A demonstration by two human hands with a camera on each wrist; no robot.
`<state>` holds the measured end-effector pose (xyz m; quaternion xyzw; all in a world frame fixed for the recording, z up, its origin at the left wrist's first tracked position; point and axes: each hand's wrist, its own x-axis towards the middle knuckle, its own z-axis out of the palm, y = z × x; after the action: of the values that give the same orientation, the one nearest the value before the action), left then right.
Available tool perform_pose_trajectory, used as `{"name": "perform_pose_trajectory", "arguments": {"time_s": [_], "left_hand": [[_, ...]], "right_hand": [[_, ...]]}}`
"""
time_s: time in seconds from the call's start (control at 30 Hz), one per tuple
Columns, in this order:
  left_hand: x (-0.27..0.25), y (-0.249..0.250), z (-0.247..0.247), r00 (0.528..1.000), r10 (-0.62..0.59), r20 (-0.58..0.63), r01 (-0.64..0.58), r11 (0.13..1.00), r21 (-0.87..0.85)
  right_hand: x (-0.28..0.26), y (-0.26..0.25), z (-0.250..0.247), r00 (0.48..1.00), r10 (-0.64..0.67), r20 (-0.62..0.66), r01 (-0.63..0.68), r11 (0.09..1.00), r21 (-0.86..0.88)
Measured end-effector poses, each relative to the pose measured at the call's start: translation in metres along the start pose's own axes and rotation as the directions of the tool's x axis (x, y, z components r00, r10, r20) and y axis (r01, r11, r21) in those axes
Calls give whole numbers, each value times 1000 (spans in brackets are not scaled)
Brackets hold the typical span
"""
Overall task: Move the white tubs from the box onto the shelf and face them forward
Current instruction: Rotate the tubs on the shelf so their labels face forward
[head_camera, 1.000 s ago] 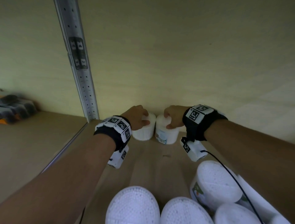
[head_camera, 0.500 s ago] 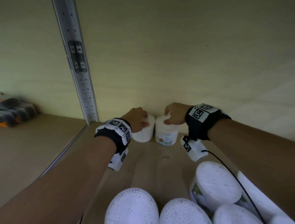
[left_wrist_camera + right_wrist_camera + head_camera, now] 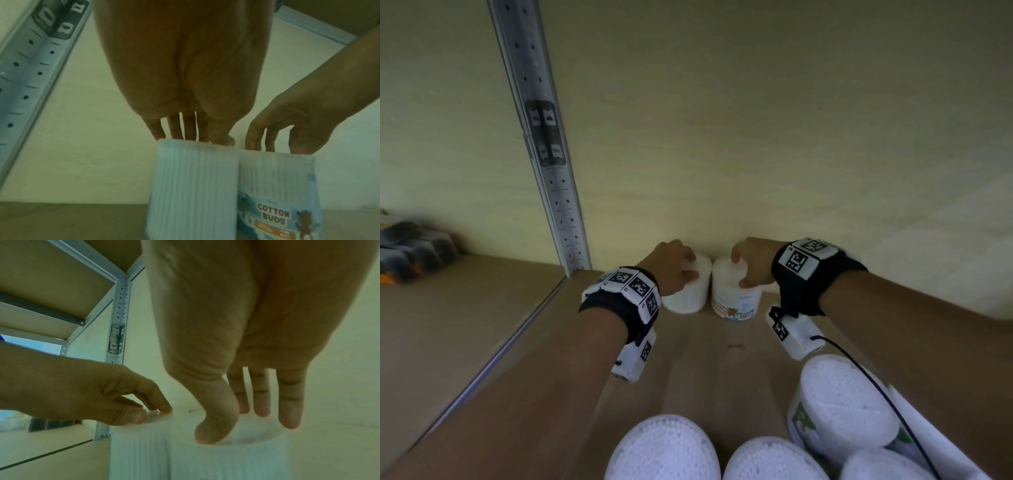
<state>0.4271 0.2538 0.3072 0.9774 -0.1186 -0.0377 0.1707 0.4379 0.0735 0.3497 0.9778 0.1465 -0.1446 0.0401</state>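
Two white tubs stand side by side, touching, at the back of the wooden shelf (image 3: 705,359). My left hand (image 3: 674,270) grips the top of the left tub (image 3: 686,298), whose plain ribbed side (image 3: 193,186) faces me. My right hand (image 3: 751,265) grips the lid rim of the right tub (image 3: 736,303) with thumb in front and fingers behind (image 3: 246,426). That tub's "Cotton Buds" label (image 3: 273,217) faces forward. Several more white tubs (image 3: 664,448) lie in the box at the bottom of the head view.
A perforated metal upright (image 3: 544,150) rises left of the tubs, and the pale back wall stands right behind them. Dark packs (image 3: 410,250) sit on the neighbouring shelf at far left. The box's white flap (image 3: 941,445) is at the lower right. Bare shelf board lies between box and tubs.
The right tub has turned under my right hand, bringing its label round to the front. My left hand stays on the left tub with little movement.
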Motion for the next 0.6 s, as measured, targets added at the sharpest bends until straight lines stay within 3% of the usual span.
{"name": "perform_pose_trajectory", "arguments": {"time_s": [0.27, 0.6], "left_hand": [[-3, 2, 4, 1000, -12, -17, 12, 999, -30], [-3, 4, 5, 1000, -24, -14, 24, 1000, -6]], "right_hand": [[-1, 2, -3, 998, -55, 17, 54, 997, 49], [5, 1, 8, 999, 15, -37, -17, 998, -54]]}}
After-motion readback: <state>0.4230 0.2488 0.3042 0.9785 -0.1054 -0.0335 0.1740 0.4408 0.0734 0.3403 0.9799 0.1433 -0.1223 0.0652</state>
